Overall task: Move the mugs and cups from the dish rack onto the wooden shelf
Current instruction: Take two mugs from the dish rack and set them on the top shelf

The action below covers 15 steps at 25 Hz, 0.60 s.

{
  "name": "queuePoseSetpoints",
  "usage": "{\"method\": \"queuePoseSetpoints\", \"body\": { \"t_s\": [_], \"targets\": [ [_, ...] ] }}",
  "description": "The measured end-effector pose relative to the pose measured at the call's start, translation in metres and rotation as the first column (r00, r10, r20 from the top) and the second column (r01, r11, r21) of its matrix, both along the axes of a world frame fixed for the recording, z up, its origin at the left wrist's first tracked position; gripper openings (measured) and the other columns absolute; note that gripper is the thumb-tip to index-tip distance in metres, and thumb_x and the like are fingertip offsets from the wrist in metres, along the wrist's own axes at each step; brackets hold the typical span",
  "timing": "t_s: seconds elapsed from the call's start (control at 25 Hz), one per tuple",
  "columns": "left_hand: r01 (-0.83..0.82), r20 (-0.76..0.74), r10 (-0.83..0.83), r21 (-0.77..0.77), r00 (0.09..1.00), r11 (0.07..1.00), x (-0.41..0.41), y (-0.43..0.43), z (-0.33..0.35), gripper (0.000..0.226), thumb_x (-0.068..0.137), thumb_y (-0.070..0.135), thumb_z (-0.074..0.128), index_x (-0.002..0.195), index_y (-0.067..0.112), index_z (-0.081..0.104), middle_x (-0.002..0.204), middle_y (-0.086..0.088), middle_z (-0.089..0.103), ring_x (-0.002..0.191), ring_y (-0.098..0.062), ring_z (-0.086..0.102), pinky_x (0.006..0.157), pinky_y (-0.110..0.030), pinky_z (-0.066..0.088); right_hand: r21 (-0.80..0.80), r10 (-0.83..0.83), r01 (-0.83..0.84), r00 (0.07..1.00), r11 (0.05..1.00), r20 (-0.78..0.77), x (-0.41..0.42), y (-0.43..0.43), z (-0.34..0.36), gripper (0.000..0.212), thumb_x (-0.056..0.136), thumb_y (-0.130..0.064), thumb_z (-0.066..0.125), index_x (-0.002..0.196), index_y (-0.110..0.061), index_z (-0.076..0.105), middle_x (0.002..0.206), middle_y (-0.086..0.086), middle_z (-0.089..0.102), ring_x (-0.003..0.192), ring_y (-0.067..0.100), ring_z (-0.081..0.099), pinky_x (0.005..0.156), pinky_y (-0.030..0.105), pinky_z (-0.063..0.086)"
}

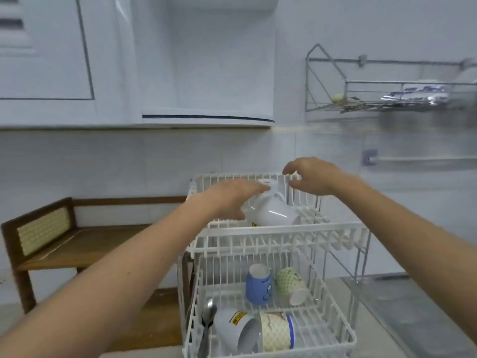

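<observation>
A white two-tier dish rack (281,229) stands on the counter. On its top tier a white mug (273,214) lies tilted on its side. My left hand (233,200) reaches over the tier and wraps its fingers around that mug's base and handle side. My right hand (309,177) hovers above the back rim of the top tier, fingers curled and apart, holding nothing. The lower tier holds a blue mug (259,284), a green patterned cup (291,284), a white mug with a yellow label (236,329) and a cream cup with a blue rim (277,332). The wooden shelf (77,244) stands to the left.
A spoon (207,319) stands at the front left of the lower tier. A metal wall rack (387,96) with small items hangs at the upper right, a towel bar (418,159) below it. White cabinets hang above. A steel sink edge (413,301) lies right of the rack.
</observation>
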<state>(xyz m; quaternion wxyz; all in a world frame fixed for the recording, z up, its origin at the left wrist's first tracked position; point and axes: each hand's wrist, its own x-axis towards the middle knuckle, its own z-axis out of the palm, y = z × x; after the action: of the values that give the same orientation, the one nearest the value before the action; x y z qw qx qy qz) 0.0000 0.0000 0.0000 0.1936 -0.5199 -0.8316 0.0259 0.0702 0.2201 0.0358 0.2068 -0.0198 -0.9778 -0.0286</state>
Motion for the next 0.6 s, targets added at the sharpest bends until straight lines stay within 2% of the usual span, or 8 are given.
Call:
{"method": "queuePoseSetpoints", "body": {
  "t_s": [0.08, 0.16, 0.28, 0.36, 0.48, 0.6],
  "targets": [
    [-0.022, -0.065, 0.014, -0.126, 0.998, 0.992, -0.009, 0.016, -0.001, 0.092, 0.072, 0.026, 0.078, 0.146, 0.032, 0.023, 0.152, 0.006, 0.034, 0.136, -0.019, 0.034, 0.107, -0.046, 0.037, 0.054, 0.018, -0.023, 0.995, 0.998, 0.102, -0.023, 0.010, 0.007, 0.042, 0.090, -0.030, 0.057, 0.131, -0.024, 0.051, 0.131, 0.004, 0.056, 0.115, 0.024, 0.052, 0.096, 0.040, 0.044],
    [-0.021, -0.059, 0.012, -0.162, 0.998, 0.987, -0.018, 0.026, -0.007, 0.094, 0.067, 0.031, 0.082, 0.143, 0.031, 0.028, 0.147, 0.005, 0.039, 0.131, -0.020, 0.040, 0.102, -0.048, 0.042, 0.006, 0.094, -0.097, 0.978, 0.995, 0.188, -0.050, 0.014, 0.009, 0.052, 0.088, -0.032, 0.062, 0.136, -0.024, 0.045, 0.135, 0.006, 0.052, 0.116, 0.024, 0.053, 0.098, 0.036, 0.042],
    [0.033, 0.033, -0.031, -0.075, 0.999, 0.997, -0.033, 0.032, -0.011, 0.090, 0.060, 0.040, 0.083, 0.134, 0.030, 0.033, 0.137, 0.005, 0.048, 0.120, -0.018, 0.048, 0.095, -0.045, 0.047, -0.113, 0.248, -0.223, 0.915, 0.968, 0.319, -0.091, 0.015, 0.006, 0.068, 0.081, -0.030, 0.071, 0.140, -0.030, 0.039, 0.143, 0.003, 0.043, 0.123, 0.023, 0.049, 0.102, 0.034, 0.039],
    [0.050, 0.135, -0.046, -0.028, 0.990, 0.998, -0.036, 0.029, -0.014, 0.088, 0.057, 0.041, 0.083, 0.129, 0.031, 0.033, 0.130, 0.004, 0.051, 0.113, -0.018, 0.051, 0.091, -0.043, 0.049, -0.061, 0.261, -0.261, 0.858, 0.963, 0.443, -0.108, 0.012, 0.003, 0.072, 0.075, -0.027, 0.076, 0.138, -0.032, 0.041, 0.143, 0.000, 0.042, 0.126, 0.023, 0.047, 0.104, 0.035, 0.038],
    [0.049, 0.305, -0.065, 0.061, 0.950, 0.997, -0.041, 0.022, -0.019, 0.085, 0.057, 0.037, 0.085, 0.127, 0.029, 0.036, 0.124, 0.006, 0.050, 0.109, -0.014, 0.050, 0.090, -0.038, 0.049, 0.251, 0.120, -0.310, 0.814, 0.917, 0.568, -0.131, 0.001, -0.006, 0.079, 0.063, -0.020, 0.085, 0.131, -0.028, 0.045, 0.128, 0.002, 0.053, 0.115, 0.027, 0.054, 0.097, 0.042, 0.046],
    [0.005, 0.415, -0.065, 0.145, 0.908, 0.989, -0.046, 0.013, -0.026, 0.081, 0.058, 0.034, 0.086, 0.124, 0.030, 0.039, 0.118, 0.011, 0.044, 0.105, -0.005, 0.046, 0.090, -0.025, 0.045, 0.608, -0.135, -0.250, 0.846, 0.754, 0.516, -0.145, -0.010, -0.015, 0.082, 0.059, -0.019, 0.087, 0.128, -0.020, 0.043, 0.122, 0.003, 0.054, 0.106, 0.027, 0.059, 0.084, 0.039, 0.052]
  ]
}}
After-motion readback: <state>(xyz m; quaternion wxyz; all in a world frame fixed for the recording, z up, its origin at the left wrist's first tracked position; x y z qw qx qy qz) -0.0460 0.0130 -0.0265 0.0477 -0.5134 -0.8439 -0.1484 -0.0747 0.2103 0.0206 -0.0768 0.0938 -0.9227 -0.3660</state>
